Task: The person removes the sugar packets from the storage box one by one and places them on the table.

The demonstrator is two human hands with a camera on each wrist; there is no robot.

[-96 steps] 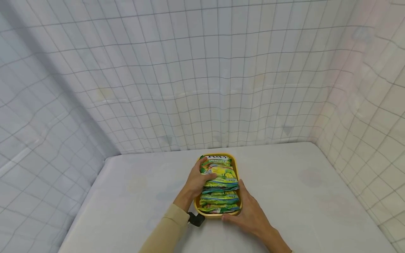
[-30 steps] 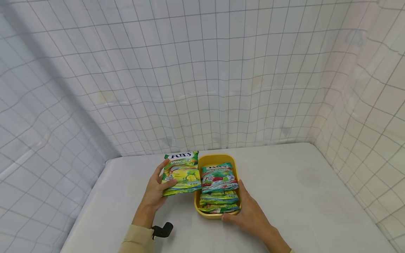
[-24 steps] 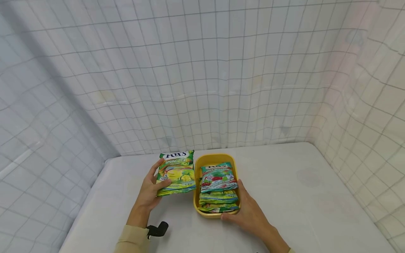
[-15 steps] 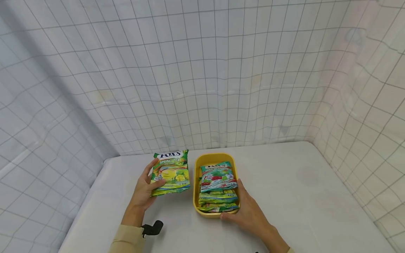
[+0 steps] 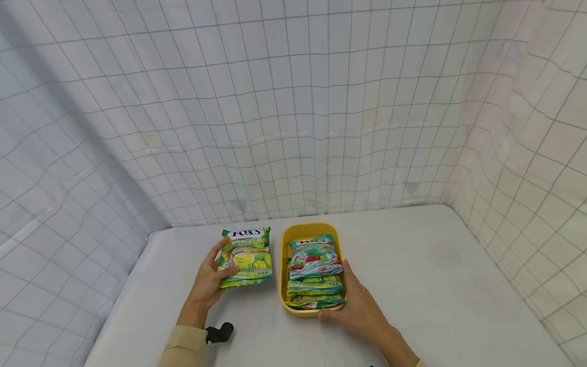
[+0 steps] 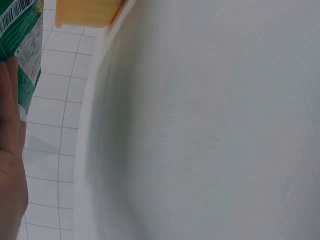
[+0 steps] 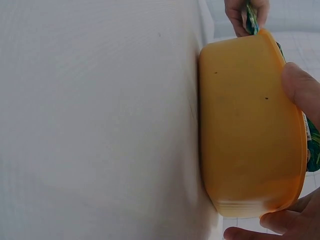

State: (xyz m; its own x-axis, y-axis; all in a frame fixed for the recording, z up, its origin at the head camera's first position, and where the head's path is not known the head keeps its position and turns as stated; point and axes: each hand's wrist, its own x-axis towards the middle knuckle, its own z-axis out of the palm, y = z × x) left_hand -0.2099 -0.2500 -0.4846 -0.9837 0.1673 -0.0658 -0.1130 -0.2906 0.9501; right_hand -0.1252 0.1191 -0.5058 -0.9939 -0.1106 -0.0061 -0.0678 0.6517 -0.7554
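My left hand [image 5: 205, 281] pinches a green and yellow FOX'S Spring Tea candy bag [image 5: 246, 261], with its thumb across the front and other fingers mostly hidden behind. The bag is left of a yellow plastic container [image 5: 300, 232]; its printed back [image 6: 26, 47] shows in the left wrist view. Inside the container, a teal Mint Blossom candy bag [image 5: 316, 259] lies on top of yellow-green bags [image 5: 316, 286]. My right hand [image 5: 361, 307] grips the container's near right corner, thumb along the front and fingers along the right side. In the right wrist view, the container's outer wall [image 7: 250, 125] stands between thumb and fingers.
A white-covered table [image 5: 412, 285] lies beneath everything. White gridded cloth walls [image 5: 302, 127] rise at the back and both sides. A black strap piece [image 5: 221, 333] sticks out from the left wrist.
My left hand has lifted the Spring Tea bag out of the container and carried it left, exposing the Mint Blossom bag. Lately the bag has come slightly lower. The right hand stays put.
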